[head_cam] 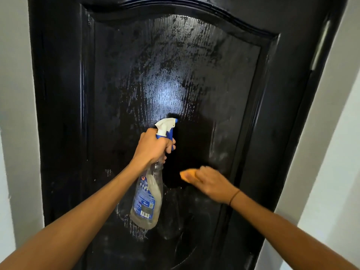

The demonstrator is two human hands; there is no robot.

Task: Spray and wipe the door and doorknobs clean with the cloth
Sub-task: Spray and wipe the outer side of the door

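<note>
Most of our orange cloth [186, 175] hides under our right hand [211, 184], which presses it on the black door [194, 78] at five o'clock; that grip is blurred, unreadable. No doorknob is in view. One spray bottle [148, 195], nearly empty, hangs from our left hand [153, 148], fingers clamped round its neck.
</note>
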